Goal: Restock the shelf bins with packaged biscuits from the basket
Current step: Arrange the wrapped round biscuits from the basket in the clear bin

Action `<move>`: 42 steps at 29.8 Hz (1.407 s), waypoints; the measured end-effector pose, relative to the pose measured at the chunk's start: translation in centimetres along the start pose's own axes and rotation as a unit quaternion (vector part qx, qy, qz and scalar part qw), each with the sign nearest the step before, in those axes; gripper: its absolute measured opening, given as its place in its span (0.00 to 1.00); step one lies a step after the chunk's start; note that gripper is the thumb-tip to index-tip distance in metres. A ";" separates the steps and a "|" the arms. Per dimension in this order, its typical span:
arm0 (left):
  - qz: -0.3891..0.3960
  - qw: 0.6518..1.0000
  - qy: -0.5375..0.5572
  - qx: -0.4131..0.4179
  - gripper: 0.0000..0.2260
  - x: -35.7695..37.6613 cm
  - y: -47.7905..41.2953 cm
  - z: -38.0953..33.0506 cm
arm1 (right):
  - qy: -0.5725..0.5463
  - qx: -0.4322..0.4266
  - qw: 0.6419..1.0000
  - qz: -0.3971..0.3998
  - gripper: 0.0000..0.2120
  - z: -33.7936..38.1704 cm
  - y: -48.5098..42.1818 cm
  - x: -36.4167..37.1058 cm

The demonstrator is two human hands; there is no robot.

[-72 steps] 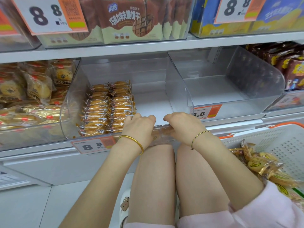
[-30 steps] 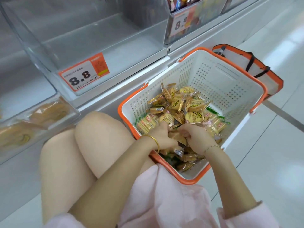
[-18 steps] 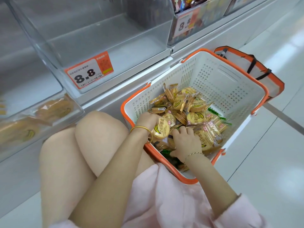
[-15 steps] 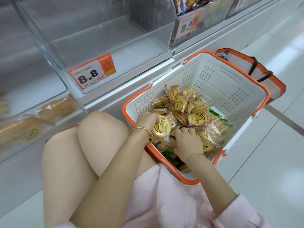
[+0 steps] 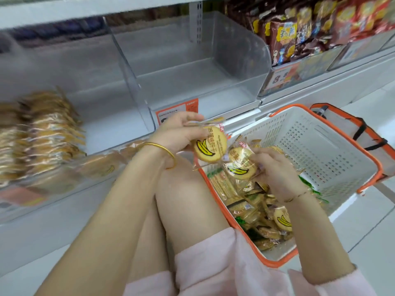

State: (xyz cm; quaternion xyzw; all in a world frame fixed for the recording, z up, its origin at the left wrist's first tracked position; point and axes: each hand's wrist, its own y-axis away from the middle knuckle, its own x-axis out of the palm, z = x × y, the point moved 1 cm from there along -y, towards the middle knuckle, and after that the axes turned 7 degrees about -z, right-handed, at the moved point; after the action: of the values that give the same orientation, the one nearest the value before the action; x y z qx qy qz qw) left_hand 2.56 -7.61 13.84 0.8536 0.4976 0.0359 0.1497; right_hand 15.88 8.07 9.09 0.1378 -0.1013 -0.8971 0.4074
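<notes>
Now left hand point(image 5: 177, 133) grips one packet point(image 5: 210, 147); right hand point(image 5: 275, 169), second packet point(image 5: 240, 165).

The round biscuit packet point(image 5: 210, 147) in the left hand point(image 5: 177, 133) had a yellow banana drawing with Chinese print next to it, looked like 香蕉味饼干. The second packet point(image 5: 240, 165), in the right hand point(image 5: 275, 167), showed the same banana and characters. The price tag point(image 5: 281, 77) under the brown snack bags point(image 5: 284, 39) read 8.8, pretty blurry. The orange tag point(image 5: 179, 110) was mostly covered, so unreadable.

Blurred, cropped by left edge: stacked biscuits point(image 5: 49, 133). Half hidden behind left hand point(image 5: 178, 133): price tag point(image 5: 178, 108).
</notes>
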 end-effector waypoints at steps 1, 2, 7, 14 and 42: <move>-0.010 1.000 -0.012 0.018 0.17 -1.2 0.6 -1.1 | -0.014 0.000 1.000 0.016 0.06 0.7 0.0 0.9; -0.017 0.999 -0.017 0.031 0.18 -2.4 1.2 -2.1 | -0.022 -0.001 0.999 0.034 0.04 1.4 0.1 1.7; -0.060 0.993 -0.057 0.082 0.19 -8.8 4.0 -5.7 | -0.037 -0.048 0.981 0.182 0.09 4.6 0.2 5.7; -0.177 0.981 0.016 0.081 0.08 -17.0 5.8 -5.2 | -0.024 -0.190 0.953 0.237 0.11 9.9 1.8 11.7; -0.134 0.785 -0.605 0.009 0.14 -19.6 2.7 1.6 | 0.663 -0.430 0.600 0.125 0.14 11.7 2.9 23.0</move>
State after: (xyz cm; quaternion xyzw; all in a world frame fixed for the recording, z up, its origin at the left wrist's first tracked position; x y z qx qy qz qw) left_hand -4.63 -26.04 14.83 0.6263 0.4145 -0.5130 0.4156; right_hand -0.46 -10.44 17.15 0.4896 0.5783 -0.4393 0.4826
